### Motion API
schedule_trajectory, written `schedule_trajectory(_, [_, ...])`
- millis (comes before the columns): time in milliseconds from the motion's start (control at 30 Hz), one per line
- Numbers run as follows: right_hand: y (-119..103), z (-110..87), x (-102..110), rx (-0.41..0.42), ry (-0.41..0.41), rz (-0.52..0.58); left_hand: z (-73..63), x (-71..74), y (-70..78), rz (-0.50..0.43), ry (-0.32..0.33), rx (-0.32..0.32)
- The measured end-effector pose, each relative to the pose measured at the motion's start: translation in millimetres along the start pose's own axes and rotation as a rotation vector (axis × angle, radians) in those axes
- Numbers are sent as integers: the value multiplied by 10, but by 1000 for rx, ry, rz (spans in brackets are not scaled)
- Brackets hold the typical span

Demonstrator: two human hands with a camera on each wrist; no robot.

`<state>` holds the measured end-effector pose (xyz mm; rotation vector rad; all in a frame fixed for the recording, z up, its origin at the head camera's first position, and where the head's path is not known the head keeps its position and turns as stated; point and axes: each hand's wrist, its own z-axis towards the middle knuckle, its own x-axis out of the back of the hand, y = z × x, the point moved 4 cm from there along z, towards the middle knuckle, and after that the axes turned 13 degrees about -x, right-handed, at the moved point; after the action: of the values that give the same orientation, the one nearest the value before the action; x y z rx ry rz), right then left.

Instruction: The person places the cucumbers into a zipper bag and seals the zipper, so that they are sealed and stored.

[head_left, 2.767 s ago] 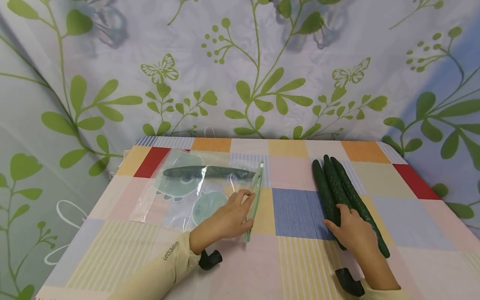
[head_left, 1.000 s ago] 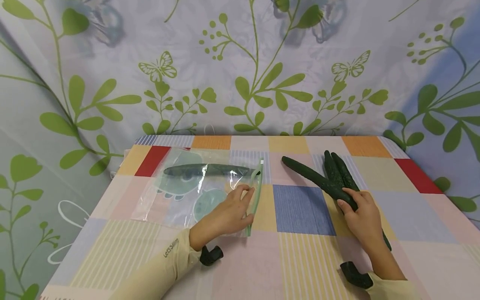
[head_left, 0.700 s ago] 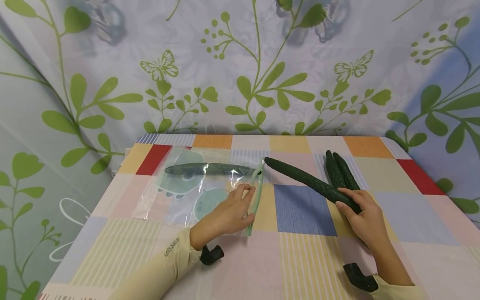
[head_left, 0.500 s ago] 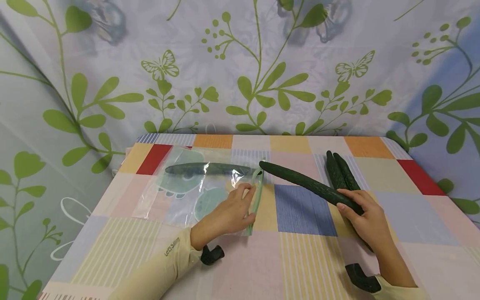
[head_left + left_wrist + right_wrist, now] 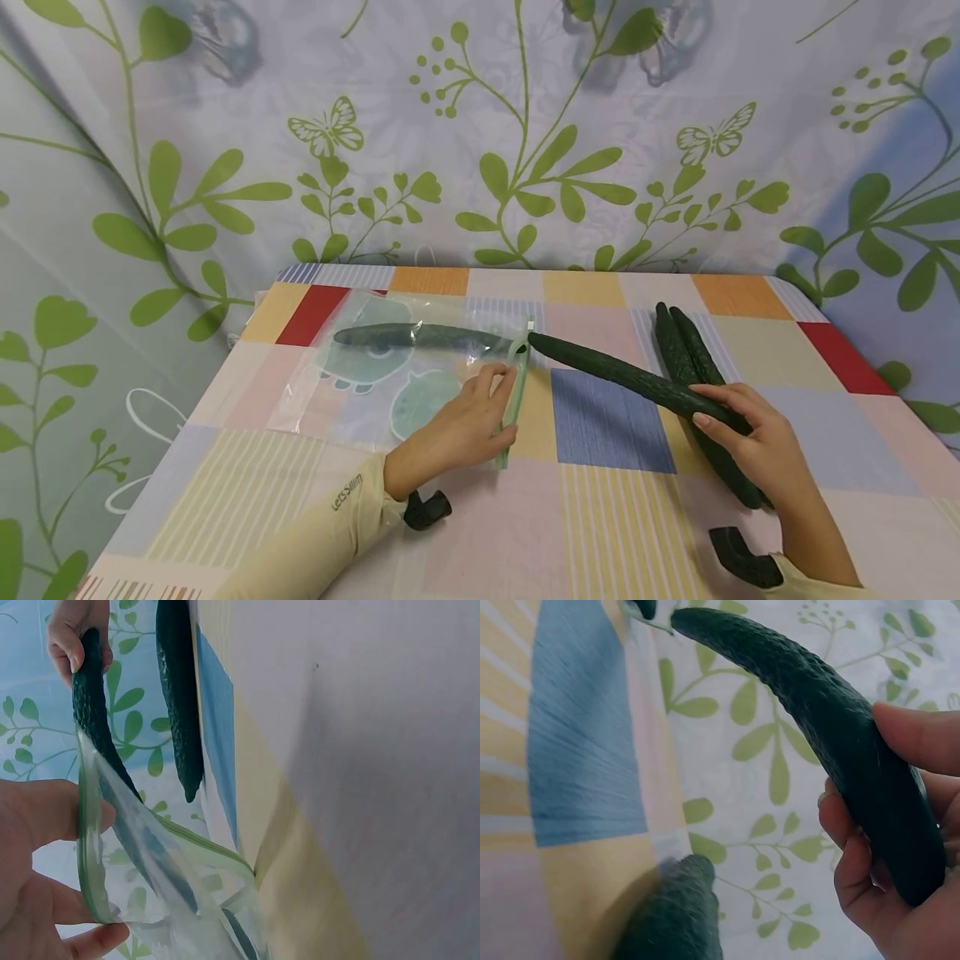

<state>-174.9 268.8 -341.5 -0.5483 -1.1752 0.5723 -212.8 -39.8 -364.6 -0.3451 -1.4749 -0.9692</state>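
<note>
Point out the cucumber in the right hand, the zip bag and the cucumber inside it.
Held cucumber [image 5: 622,374], head view: middle of its length.
Zip bag [image 5: 371,408], head view: on its clear wall.
Bagged cucumber [image 5: 431,336], head view: its middle, through the wall.

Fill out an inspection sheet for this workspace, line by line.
Surface: patchwork-patterned cover, looks mostly flat.
Job's things: clear bag with a green-edged mouth, one cucumber inside; held cucumber, tip at the bag's mouth; two loose cucumbers side by side on the cover.
Clutter: nothing seen.
Hands: left hand holds the bag's green edge; right hand grips the held cucumber near one end.
Cables: nothing seen.
Surroundings: pale fabric printed with green leaves and butterflies behind.
</note>
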Motion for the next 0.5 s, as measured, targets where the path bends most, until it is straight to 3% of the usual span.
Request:
schedule_trajectory(233, [5,-1,17,0,-47,27,-16,13,-15,7,14,7])
schedule_trajectory(500, [-47,25,-297,15,-209,30,-2,-29,-15,-11,-25,23])
